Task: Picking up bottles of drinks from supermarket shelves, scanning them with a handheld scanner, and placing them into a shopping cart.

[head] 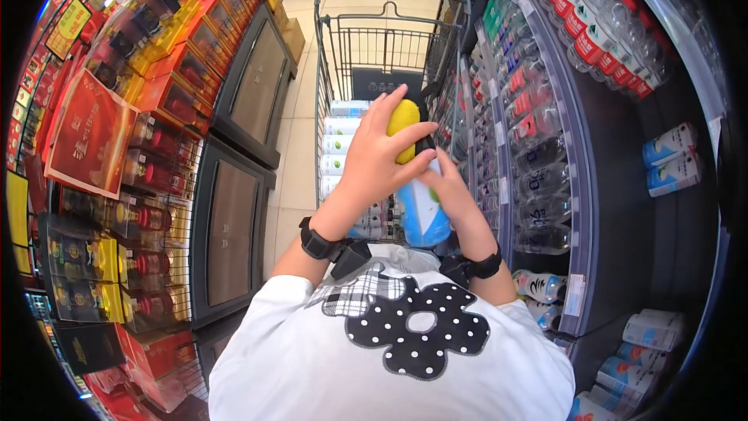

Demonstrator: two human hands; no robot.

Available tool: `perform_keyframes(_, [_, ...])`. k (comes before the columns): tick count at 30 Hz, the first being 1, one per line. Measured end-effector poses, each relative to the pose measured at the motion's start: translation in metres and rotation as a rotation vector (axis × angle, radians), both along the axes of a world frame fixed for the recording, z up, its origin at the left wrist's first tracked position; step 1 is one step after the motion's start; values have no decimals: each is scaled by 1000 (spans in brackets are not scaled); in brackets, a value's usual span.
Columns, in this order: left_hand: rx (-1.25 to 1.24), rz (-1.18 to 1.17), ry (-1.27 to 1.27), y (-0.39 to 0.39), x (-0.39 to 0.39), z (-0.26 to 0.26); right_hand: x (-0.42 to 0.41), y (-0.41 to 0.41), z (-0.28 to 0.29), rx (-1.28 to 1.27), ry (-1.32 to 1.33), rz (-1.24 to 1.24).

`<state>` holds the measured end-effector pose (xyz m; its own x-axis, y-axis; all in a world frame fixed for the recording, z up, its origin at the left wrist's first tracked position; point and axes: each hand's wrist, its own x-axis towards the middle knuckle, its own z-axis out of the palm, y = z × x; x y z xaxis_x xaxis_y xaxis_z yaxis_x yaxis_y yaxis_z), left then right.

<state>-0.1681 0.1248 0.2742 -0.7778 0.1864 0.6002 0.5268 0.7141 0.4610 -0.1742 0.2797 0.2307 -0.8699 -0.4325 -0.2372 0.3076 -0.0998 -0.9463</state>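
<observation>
In front of my chest, my right hand (453, 187) grips a blue-and-white cylindrical drink container (425, 216) with a green picture on its side. The container is tilted, its blue end towards me. My left hand (380, 149) holds a yellow cloth or sponge (404, 123) at the far end of the container, with its fingers spread over it. That end of the container is hidden. Beneath both hands stands a wire shopping cart (318, 52), where several white cylindrical containers (336, 145) lie in a row along the left side.
On the right, shelves (575, 187) hold clear bottles (540, 181) and red-labelled bottles (590, 41). Two blue-and-white containers (672, 169) lie on the dark shelf at far right. Red gift boxes (175, 88) fill the left display above wood-panelled cabinets (231, 234). Tiled floor (292, 152) runs between.
</observation>
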Motion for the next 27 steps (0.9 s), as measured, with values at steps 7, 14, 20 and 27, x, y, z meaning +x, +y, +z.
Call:
perform_keyframes(7, [701, -184, -188, 22, 18, -43, 10, -15, 28, -49, 434, -362])
perform_keyframes(14, [1181, -392, -770, 18, 11, -33, 8, -6, 1, -261, 519, -465])
perform_keyframes(20, [1697, -651, -1516, 6, 8, -45, -4, 4, -5, -375, 466, -173])
perform_keyframes(27, [1695, -614, -1622, -24, -3, -61, -18, 14, 45, -659, 589, -250])
